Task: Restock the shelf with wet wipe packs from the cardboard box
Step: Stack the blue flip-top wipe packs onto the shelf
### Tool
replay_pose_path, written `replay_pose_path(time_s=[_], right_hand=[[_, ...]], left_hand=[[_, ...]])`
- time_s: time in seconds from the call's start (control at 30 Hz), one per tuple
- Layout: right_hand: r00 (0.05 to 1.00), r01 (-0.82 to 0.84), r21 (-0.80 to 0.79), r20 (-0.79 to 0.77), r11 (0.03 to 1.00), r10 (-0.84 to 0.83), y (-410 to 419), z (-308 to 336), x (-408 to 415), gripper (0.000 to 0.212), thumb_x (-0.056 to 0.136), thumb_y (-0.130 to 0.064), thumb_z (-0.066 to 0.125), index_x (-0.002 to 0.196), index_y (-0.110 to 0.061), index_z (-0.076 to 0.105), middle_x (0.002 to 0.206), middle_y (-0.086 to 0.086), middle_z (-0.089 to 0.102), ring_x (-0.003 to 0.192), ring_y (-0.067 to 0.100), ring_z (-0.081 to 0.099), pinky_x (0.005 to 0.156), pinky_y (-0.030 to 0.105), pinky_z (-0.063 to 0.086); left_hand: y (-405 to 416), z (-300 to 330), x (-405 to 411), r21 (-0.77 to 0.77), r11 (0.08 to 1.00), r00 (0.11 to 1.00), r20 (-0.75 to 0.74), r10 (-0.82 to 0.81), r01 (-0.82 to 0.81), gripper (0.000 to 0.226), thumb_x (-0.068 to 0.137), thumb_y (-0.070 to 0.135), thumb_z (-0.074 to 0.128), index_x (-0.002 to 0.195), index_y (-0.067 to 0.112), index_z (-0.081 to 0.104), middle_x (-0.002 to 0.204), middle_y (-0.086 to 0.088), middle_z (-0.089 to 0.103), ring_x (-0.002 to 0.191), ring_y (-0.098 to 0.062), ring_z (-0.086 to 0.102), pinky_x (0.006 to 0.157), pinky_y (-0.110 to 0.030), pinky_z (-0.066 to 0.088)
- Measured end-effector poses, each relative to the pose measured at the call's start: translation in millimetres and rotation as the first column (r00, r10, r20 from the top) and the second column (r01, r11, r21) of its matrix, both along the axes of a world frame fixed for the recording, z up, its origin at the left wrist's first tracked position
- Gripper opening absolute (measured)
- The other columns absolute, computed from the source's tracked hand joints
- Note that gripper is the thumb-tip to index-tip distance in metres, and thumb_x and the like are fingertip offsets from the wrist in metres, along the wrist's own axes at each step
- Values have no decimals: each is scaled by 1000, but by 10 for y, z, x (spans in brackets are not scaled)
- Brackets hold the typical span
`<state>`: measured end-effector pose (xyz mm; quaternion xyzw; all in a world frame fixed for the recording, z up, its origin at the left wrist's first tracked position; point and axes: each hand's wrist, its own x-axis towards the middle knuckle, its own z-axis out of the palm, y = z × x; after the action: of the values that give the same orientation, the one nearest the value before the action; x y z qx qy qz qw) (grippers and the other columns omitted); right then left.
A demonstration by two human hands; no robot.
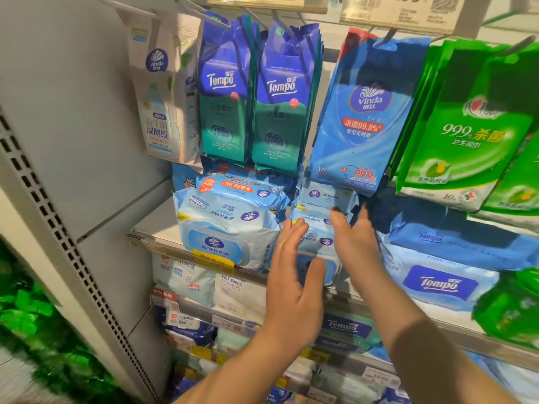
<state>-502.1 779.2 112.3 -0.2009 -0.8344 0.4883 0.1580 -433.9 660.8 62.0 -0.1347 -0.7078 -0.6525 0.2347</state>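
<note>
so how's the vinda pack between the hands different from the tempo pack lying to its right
The Vinda pack is pale blue-white and stands narrow side out between the left hand and right hand, whose straight fingers lie along its sides. The Tempo pack is untouched, lies flat with its broad face outward, and shows a dark blue oval label. It also has a darker blue pack stacked on it. Both sit on the same shelf near its front edge.

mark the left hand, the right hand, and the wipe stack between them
left hand (pixel 294 290), head view, back of the hand
right hand (pixel 354 240), head view, back of the hand
wipe stack (pixel 316 225), head view, front face between the hands
</note>
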Motion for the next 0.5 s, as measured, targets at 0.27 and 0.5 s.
replay_pose_path(time_s=[0.27, 0.5], right_hand=[[998, 62, -81, 2, 995, -62, -59, -343, 175, 70, 96, -53, 52, 158, -29, 30, 151, -5, 51, 134, 22, 53, 108, 38, 44], [997, 77, -82, 10, 994, -76, -106, -269, 179, 85, 88, -64, 54, 158, -21, 31, 153, -3, 50, 137, 19, 50, 115, 42, 40]], left_hand=[[-58, -192, 178, 1, 998, 935, 351, -57, 61, 68, 92, 51, 44, 155, 42, 17, 166, 20, 19, 150, 10, 14, 126, -28, 18], [-197, -98, 23, -39, 982, 921, 356, -158, 183, 79, 95, 49, 45, 163, 17, 22, 167, 6, 27, 153, -3, 21, 127, -33, 19]])
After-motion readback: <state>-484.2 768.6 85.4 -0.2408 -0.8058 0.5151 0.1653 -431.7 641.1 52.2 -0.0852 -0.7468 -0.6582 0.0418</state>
